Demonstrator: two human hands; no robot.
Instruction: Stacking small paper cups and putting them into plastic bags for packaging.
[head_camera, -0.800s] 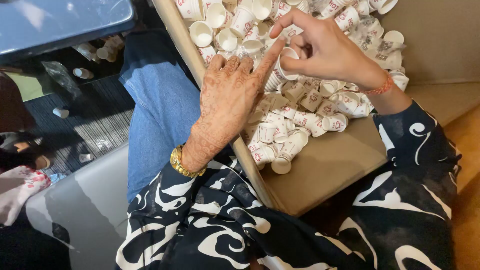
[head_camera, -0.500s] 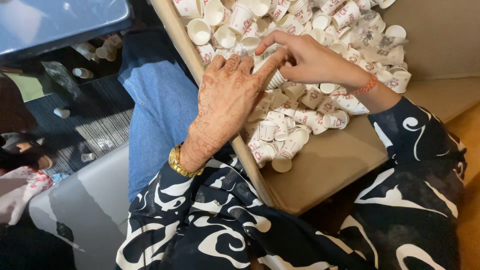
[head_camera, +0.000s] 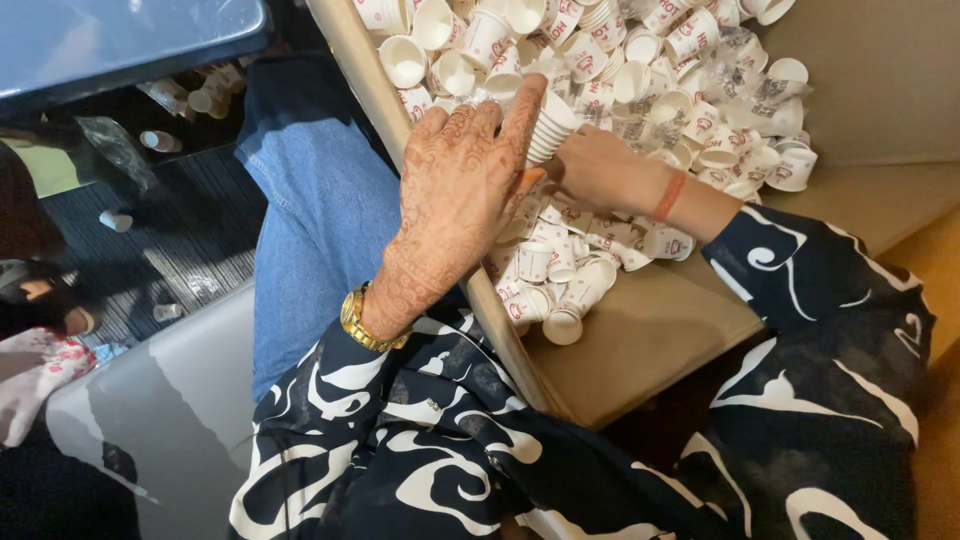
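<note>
While nested, cup stack (head_camera: 549, 127) touches left fingers (head_camera: 524, 105).

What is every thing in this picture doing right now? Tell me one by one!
Left hand: fingers spread, wrapped around a stack of cups.
Stack of cups: nested, tilted, held.
Right hand: low among the loose cups, at the stack's base.
Loose cups: heaped, many tipped on their sides.
Cardboard box: open, holding the cups.
</note>
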